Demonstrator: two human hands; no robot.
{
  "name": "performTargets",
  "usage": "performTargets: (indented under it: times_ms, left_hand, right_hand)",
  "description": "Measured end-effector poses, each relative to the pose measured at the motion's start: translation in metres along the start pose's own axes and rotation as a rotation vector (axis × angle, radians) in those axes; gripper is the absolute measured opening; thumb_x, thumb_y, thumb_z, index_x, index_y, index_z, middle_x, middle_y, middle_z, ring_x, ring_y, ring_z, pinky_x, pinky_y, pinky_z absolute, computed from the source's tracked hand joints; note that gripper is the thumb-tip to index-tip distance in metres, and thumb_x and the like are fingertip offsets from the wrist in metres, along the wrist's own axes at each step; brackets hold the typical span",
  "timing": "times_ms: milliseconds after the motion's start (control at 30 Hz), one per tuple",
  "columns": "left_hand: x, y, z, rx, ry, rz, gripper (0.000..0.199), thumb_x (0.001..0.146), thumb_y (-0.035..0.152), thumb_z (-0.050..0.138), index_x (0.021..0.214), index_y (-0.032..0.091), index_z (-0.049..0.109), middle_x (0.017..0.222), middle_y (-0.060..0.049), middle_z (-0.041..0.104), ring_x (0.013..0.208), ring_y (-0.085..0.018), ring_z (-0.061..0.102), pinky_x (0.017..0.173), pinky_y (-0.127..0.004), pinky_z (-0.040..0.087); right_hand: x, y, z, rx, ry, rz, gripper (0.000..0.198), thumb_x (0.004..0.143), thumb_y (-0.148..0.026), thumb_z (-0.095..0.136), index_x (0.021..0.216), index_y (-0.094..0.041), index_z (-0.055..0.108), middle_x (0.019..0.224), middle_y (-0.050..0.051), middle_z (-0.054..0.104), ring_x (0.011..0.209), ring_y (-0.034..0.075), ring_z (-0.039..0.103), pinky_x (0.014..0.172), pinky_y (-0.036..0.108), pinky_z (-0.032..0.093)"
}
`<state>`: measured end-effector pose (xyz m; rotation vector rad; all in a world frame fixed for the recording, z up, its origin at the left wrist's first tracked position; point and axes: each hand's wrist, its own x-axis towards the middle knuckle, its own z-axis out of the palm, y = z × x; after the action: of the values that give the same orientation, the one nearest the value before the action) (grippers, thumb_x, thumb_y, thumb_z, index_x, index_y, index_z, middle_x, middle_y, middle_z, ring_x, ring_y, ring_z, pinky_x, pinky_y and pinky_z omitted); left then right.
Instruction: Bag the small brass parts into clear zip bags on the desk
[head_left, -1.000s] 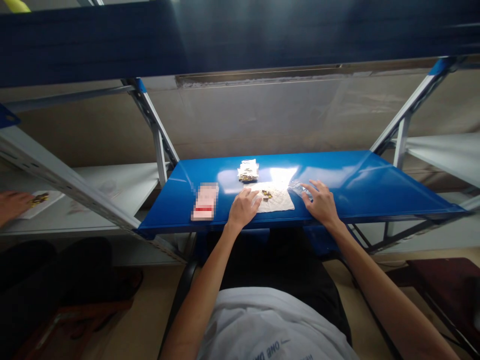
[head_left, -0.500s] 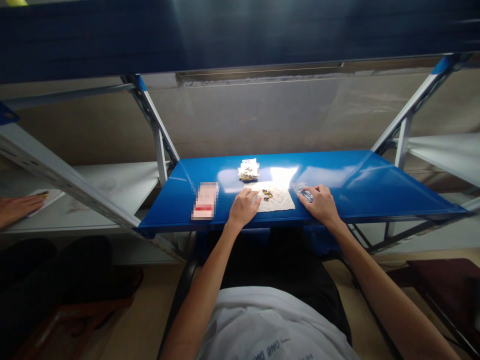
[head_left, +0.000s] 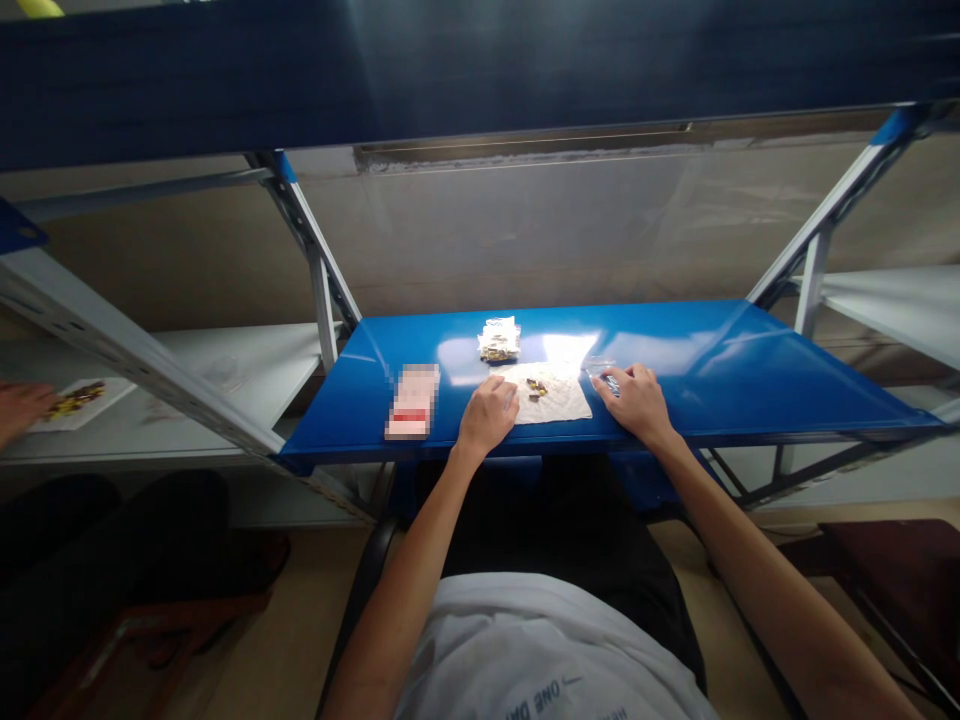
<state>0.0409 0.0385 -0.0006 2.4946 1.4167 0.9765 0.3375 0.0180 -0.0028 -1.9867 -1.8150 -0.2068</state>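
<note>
My left hand (head_left: pixel 487 412) rests with curled fingers at the left edge of a white cloth or paper sheet (head_left: pixel 559 402). A small translucent thing seems to be at its fingertips, too small to name. On the sheet lies a little pile of small yellow and brown pieces (head_left: pixel 537 388). Right of the sheet, my right hand (head_left: pixel 636 402) has its fingers bent over a clear plastic bag (head_left: pixel 611 383), partly hidden under them. Behind the sheet sits a stack of small filled clear bags (head_left: pixel 499 340).
A pinkish-white, blurred-out flat item (head_left: pixel 412 400) lies at the left of the blue table (head_left: pixel 712 360). Slanted metal posts (head_left: pixel 319 240) flank the table, with a blue shelf above. On the left shelf, another person's hand (head_left: pixel 22 408) is over a white sheet with yellow-brown pieces (head_left: pixel 79 400).
My right fingers have shifted slightly over the clear bag, covering more of it. My left hand has barely moved. The other person's hand has drawn left, uncovering pieces.
</note>
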Motion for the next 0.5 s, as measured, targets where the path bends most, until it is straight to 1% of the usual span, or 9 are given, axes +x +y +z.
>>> performTargets:
  times_ms: [200,400,500]
  left_hand:
    - [0.0,0.001,-0.002,-0.032,0.019,-0.024,0.025,0.103,0.025,0.056,0.119,0.021,0.075,0.131,-0.012,0.071,0.123,-0.026,0.069,0.111,-0.04,0.057]
    - [0.006,-0.001,-0.008,-0.124,0.116,-0.078,0.026,0.104,0.02,0.053,0.12,0.021,0.073,0.122,-0.009,0.075,0.118,-0.023,0.071,0.108,-0.038,0.058]
    - [0.019,-0.007,-0.008,-0.132,0.186,-0.12,0.029,0.104,0.02,0.052,0.125,0.022,0.072,0.123,-0.01,0.074,0.119,-0.024,0.07,0.108,-0.039,0.058]
  right_hand:
    - [0.001,0.001,0.002,0.023,0.029,0.02,0.052,0.104,-0.053,0.045,0.123,-0.018,0.078,0.104,0.018,0.061,0.1,0.034,0.057,0.089,0.043,0.048]
    - [0.005,0.005,0.007,0.016,0.02,-0.017,0.047,0.103,-0.047,0.048,0.124,-0.017,0.078,0.107,0.019,0.061,0.103,0.035,0.057,0.091,0.044,0.048]
    - [0.019,0.006,0.015,-0.008,0.005,-0.045,0.047,0.103,-0.046,0.048,0.125,-0.018,0.078,0.112,0.02,0.061,0.106,0.037,0.055,0.093,0.046,0.047]
